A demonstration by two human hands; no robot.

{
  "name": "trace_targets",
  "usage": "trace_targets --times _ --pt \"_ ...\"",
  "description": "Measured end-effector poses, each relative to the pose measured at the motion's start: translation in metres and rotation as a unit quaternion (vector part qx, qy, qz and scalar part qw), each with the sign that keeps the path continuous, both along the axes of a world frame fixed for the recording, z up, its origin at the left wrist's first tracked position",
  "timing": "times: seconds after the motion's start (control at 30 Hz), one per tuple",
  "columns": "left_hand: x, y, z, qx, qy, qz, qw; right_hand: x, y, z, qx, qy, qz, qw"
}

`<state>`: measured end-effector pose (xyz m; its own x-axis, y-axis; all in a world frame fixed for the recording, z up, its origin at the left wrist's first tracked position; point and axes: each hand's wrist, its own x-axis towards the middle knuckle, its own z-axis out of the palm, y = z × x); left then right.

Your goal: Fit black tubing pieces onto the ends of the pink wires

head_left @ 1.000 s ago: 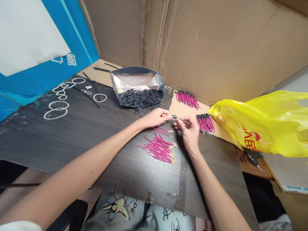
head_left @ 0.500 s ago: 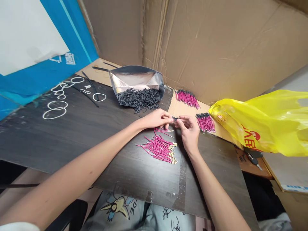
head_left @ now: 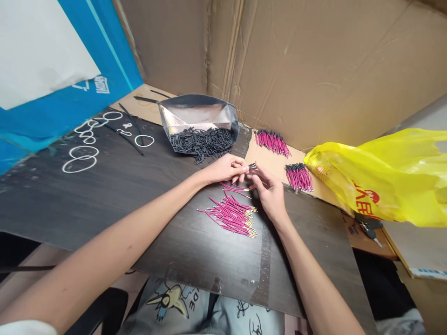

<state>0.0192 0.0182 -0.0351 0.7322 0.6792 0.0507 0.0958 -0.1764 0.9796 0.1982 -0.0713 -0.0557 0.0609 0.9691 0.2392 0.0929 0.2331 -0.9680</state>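
Note:
My left hand (head_left: 230, 169) is closed in a pinch on a few short black tubing pieces (head_left: 252, 166), whose ends stick out to the right. Close against them is my right hand (head_left: 270, 190), its thumb and fingers apart and its fingertips at the tubing. Whether the tubing has wires inside is too small to make out. Just below my left hand lie a few loose pink wires (head_left: 234, 188). Nearer to me is a larger pile of pink wires (head_left: 230, 215) with gold-coloured ends on the right.
Behind my hands, an open dark pouch (head_left: 197, 100) holds many cut black tubes (head_left: 202, 139). Two bundles of black-capped pink wires (head_left: 272, 143) (head_left: 299, 177) lie on cardboard (head_left: 260, 156). White rings (head_left: 79, 159) are at left, a yellow plastic bag (head_left: 394, 181) and keys (head_left: 370, 232) at right.
My right hand has loosened its pinch and shifted slightly left, towards my left hand. The black tubing pieces have moved slightly up and now fan out from my left fingertips.

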Motion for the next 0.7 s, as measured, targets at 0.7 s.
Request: trace_targets --times 0.7 --pt "-0.0002 0.0001 0.0039 -0.009 0.006 -0.011 1.0 0.0039 -0.0032 0.0019 0.024 -0.015 -0.03 0.999"
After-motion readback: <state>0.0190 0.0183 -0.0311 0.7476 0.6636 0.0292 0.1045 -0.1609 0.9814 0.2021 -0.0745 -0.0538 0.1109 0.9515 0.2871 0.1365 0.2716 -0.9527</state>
